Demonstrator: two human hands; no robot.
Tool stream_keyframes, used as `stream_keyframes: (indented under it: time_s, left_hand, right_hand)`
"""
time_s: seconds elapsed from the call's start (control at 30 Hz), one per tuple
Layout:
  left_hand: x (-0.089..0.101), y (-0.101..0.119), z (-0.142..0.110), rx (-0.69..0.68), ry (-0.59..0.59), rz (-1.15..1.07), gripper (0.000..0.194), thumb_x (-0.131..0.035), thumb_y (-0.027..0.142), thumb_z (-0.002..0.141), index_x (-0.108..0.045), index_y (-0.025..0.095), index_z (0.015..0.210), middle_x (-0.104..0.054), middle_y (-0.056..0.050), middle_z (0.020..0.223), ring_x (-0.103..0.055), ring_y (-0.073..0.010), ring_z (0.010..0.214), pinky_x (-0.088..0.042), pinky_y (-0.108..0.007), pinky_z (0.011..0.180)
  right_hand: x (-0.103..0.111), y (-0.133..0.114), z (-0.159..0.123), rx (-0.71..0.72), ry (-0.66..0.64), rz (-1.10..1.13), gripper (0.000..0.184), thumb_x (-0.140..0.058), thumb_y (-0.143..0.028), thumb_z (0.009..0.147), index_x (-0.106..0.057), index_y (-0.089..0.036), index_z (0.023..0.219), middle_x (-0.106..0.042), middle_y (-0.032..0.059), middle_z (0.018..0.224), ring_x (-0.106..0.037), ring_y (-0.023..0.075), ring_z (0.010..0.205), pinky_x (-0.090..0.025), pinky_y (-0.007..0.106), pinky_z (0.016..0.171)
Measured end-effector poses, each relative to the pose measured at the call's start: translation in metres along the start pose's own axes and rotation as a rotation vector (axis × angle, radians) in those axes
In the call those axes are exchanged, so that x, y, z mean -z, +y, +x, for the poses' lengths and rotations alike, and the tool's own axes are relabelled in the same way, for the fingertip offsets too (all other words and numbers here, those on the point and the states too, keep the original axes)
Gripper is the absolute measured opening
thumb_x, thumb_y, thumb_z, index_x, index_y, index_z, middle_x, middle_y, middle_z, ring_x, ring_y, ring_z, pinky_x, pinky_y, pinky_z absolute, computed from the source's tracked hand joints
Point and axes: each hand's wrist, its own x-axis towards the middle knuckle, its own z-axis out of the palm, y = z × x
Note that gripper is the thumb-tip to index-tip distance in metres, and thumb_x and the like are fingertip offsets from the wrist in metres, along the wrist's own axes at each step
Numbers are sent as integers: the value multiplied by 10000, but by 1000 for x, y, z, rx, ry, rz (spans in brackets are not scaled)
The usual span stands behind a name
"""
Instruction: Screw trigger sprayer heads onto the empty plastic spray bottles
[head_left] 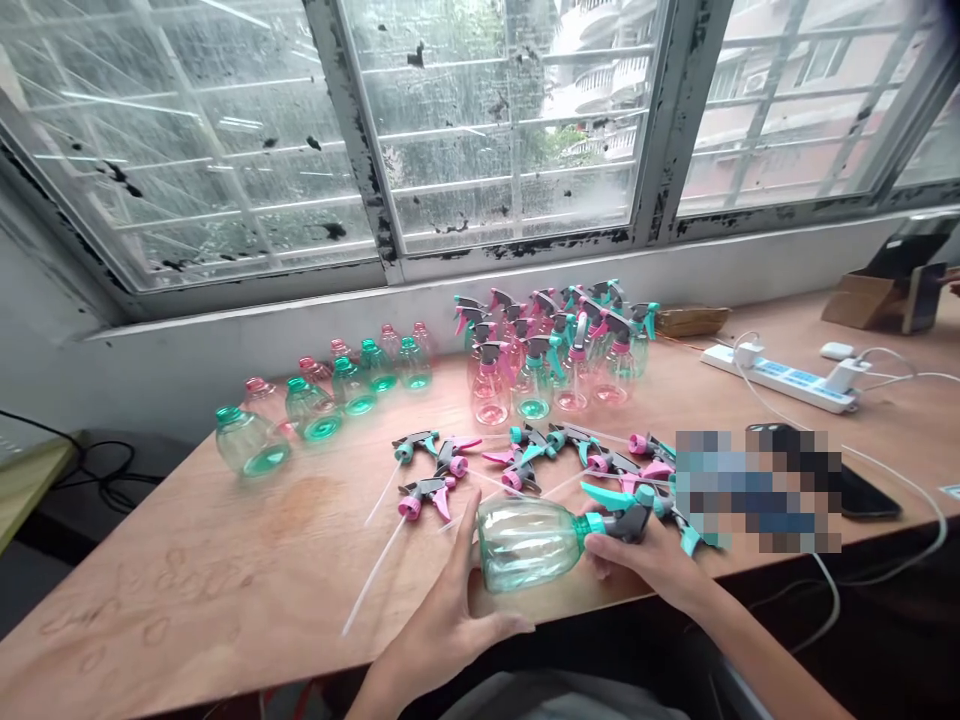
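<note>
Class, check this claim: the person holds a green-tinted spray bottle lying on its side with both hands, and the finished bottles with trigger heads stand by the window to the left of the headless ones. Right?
One detail is wrong. In the head view the finished bottles stand to the right of the headless bottles, not the left. The left hand and right hand do hold the green-tinted spray bottle on its side.

bare table (225,560) left – free | loose spray heads (525,465) ahead – block | phone (862,495) right

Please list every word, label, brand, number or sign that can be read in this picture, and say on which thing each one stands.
No text can be read.
Power strip: blue patches, too small to read.
Spray bottle held in the left hand and right hand: no label visible.
Pixelated patch: unreadable.
</note>
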Motion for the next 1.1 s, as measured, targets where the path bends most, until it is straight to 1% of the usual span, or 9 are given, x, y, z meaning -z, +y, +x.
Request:
stream_keyframes:
  time_s: [0.13,0.23,0.37,0.5,0.57,0.7,0.9,1.0,1.1]
  left_hand:
    - [1,-1,-1,50,-25,-89,1022,-706,327,918,1,260,1653,-256,-75,1712,-166,-318,1590,-221,-456,1290]
    - [1,-6,0,-10,-8,-37,970,-711,306,918,-77,296,1651,-196,-44,1731,-110,-311,1600,-147,-468,1304]
    - [2,-16,1,-80,-10,-15,879,-600,248,986,-26,350,1644,-255,-54,1714,-261,-296,1567,-180,-490,1294]
    - [2,-15,2,-58,-29,-66,1161,-802,224,838,29,364,1636,-261,-64,1710,-275,-318,1559,-218,-491,1285]
    - [2,-11,2,-34,-36,-85,1240,-853,243,793,50,331,1638,-243,-84,1715,-238,-327,1571,-210,-489,1288]
    - [3,-8,0,-48,-49,-36,1063,-779,289,876,-51,307,1649,-209,-78,1726,-222,-320,1577,-193,-481,1295]
    - [3,-15,1,-89,-36,53,1101,-748,253,892,57,318,1641,-215,-103,1720,-264,-327,1560,-180,-493,1289]
    - [2,-11,1,-38,-41,17,1226,-828,269,822,88,329,1634,-201,-91,1725,-239,-331,1568,-190,-482,1289]
    - [2,-8,0,-23,-55,-6,1128,-783,277,864,32,326,1643,-187,-65,1731,-205,-314,1579,-189,-458,1294]
  right_hand:
    - [0,1,-1,4,-5,11,352,-801,-470,852,-725,-176,675,-705,22,609,-635,170,588,-543,288,611]
    - [-1,-1,-2,16,-1,15,367,-783,-487,864,-736,-179,670,-701,26,591,-638,177,581,-535,297,611]
    - [-2,-3,-5,-6,29,14,391,-794,-510,844,-722,-187,634,-702,31,592,-636,186,569,-534,317,603]
    - [-5,-3,-6,-30,78,29,362,-836,-535,786,-753,-186,832,-706,14,566,-628,196,535,-534,334,575]
    - [-5,-3,-6,-26,71,32,363,-840,-535,779,-751,-186,816,-704,16,558,-629,200,534,-534,335,571]
    - [-4,-1,-5,-17,64,50,333,-834,-510,803,-744,-190,785,-714,22,562,-632,194,541,-523,326,574]
    - [-1,5,-4,-35,72,138,376,-845,-519,799,-731,-188,938,-721,7,577,-626,179,525,-494,309,556]
    - [-1,4,-4,-35,69,111,368,-838,-538,797,-734,-188,849,-709,8,584,-620,181,532,-495,319,566]
    - [-1,2,-4,-35,53,77,376,-829,-524,811,-716,-185,693,-702,21,585,-618,181,556,-502,324,591]
